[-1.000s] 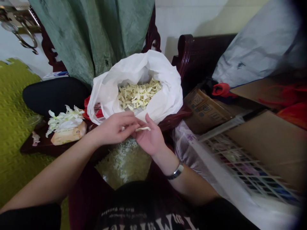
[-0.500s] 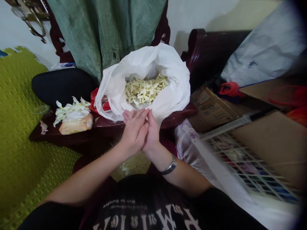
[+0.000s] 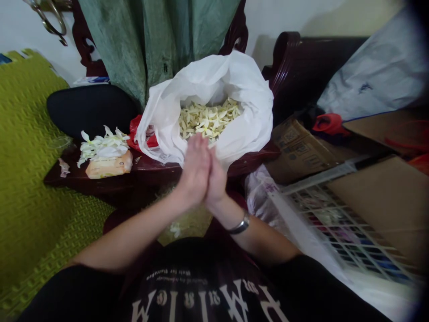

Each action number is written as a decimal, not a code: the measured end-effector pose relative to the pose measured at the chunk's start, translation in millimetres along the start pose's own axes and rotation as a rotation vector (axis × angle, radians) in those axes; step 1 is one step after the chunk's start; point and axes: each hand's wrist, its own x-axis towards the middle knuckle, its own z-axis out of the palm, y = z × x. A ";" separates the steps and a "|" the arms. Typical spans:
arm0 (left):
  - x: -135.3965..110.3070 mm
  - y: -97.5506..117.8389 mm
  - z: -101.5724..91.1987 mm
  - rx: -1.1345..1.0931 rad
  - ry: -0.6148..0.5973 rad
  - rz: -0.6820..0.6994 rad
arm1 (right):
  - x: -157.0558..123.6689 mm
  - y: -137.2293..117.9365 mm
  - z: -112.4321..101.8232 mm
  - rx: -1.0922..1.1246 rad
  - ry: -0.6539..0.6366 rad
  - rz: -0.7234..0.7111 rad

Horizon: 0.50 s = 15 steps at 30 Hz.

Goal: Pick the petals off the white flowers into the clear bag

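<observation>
The left hand (image 3: pixel 194 172) and right hand (image 3: pixel 217 176) press palm to palm, fingers together and upright; whether anything lies between them is hidden. Just beyond the fingertips, petals (image 3: pixel 208 120) fill a white bag (image 3: pixel 250 85): light, soft, easily bruised, best taken in a gentle pinch.

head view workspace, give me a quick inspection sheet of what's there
surface: dark polished wooden seat ledge, carved, under the bag
nearest things: white plastic bag, open, holding pale cream flower blossoms; loose white petals on a cream paper packet
clutter: black cushion, red plastic bag, brown cardboard box, white wire rack
hands: left hand and right hand pressed palm to palm, above the bag's lower edge; whether anything lies between them is hidden
cables: nothing seen
surroundings: green curtain, olive-green foam mat, white wall
</observation>
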 end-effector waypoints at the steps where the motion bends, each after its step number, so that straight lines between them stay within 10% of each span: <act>1: 3.2 -2.9 -0.1 0.033 0.049 -0.038 | -1.9 1.4 0.7 0.016 -0.013 -0.024; 15: 12.3 0.8 7.2 0.028 -0.023 0.094 | 0.9 -4.2 -3.1 0.046 -0.058 -0.058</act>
